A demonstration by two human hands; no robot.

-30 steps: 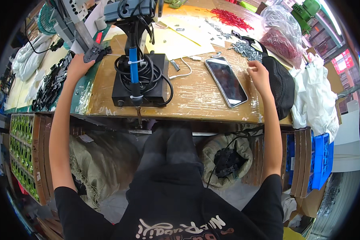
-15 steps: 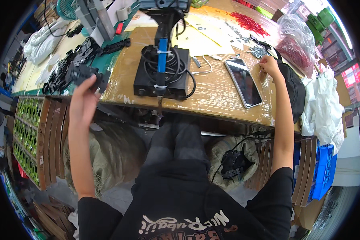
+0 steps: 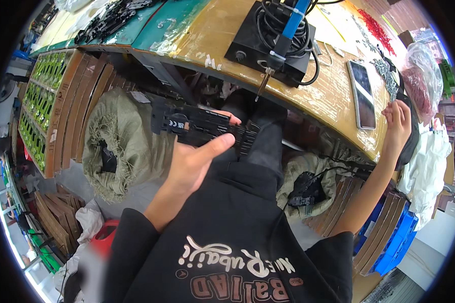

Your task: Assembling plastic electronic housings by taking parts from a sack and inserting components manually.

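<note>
Your left hand (image 3: 194, 164) grips a flat black part (image 3: 199, 126) at frame centre; your right hand (image 3: 399, 118), fingers loosely spread, rests at the worktop (image 3: 333, 98) edge. Next, I judge, it needs aligning under the blue-handled tool (image 3: 283, 35).

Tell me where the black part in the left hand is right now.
In the head view, the black part sits left of centre, gripped by the left hand below the edge of the workbench, above the person's lap and right of the burlap sack.
</note>
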